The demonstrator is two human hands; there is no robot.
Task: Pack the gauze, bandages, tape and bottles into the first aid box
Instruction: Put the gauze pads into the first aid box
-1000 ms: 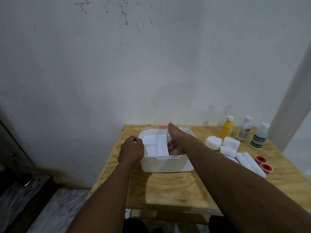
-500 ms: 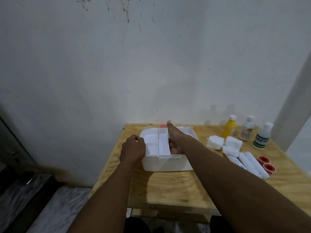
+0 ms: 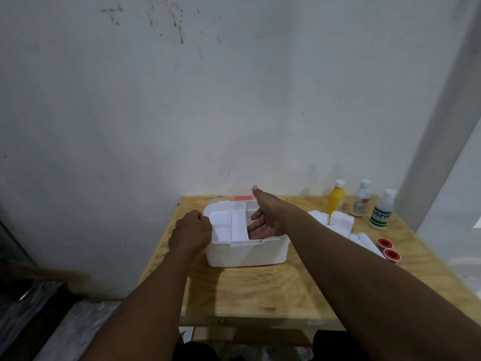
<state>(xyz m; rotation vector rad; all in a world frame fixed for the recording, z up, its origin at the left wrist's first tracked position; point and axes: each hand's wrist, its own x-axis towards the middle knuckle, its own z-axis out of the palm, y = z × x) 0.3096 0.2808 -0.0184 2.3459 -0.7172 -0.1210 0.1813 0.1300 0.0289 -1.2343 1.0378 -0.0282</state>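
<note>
A: What is closest to us?
B: The bare front part of the wooden table (image 3: 260, 287). Then comes the left hand (image 3: 191, 234). Its fingers curl tight round the left rim of the first aid box (image 3: 247, 252), same as a moment ago. It keeps the box from sliding.
A: And the right hand (image 3: 265, 221)?
B: That one has changed. A moment ago its fingers were tucked down inside the box, to the right of the white tray (image 3: 229, 225). Now they have come up a bit and you can see the palm. The fingers (image 3: 256, 226) are straight and spread, with the thumb sticking up. They hold nothing.
A: Where do the fingertips go?
B: They point at the right side of the tray. They touch it or sit just beside it. I cannot tell which.
A: Is anything packed yet?
B: Not that I can see. I think the hand is done feeling the space, or it wants to lift the tray. The box is open and ready.
A: Where are the things to pack?
B: All behind the right wrist, away from the fingers. The gauze pads (image 3: 341, 220) are nearest the box. The bandage rolls (image 3: 364, 239) lie beside them, then two red tape rolls (image 3: 387, 250). Farthest back, by the wall, stand three bottles (image 3: 360, 201).
A: What comes next?
B: I guess the right hand must swing back that way and pick one up.
</note>
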